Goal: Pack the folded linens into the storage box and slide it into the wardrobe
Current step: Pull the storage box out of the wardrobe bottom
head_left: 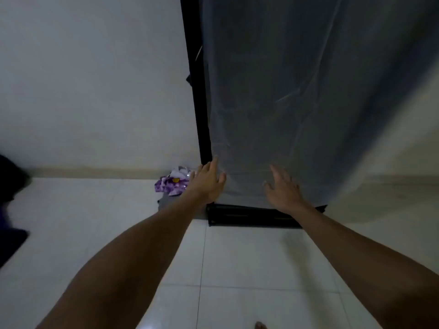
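Note:
A tall wardrobe with a black frame (198, 91) stands against the wall, covered in front by a grey translucent curtain (297, 103) that hangs almost to the floor. Both my arms reach out to the curtain's lower part. My left hand (207, 180) lies near the curtain's left edge beside the frame, fingers spread. My right hand (282, 188) is flat against the curtain near its middle, fingers apart. Neither hand holds anything. Below the curtain hem shows a black base or box edge (254, 217). The storage box and linens are hidden from view.
A crumpled purple and white wrapper (172, 184) lies on the floor by the wall, left of the wardrobe, next to a grey cloth (166, 201). Dark objects (11, 198) sit at the far left. White floor tiles (249, 269) spread below. A toe (260, 325) shows at the bottom.

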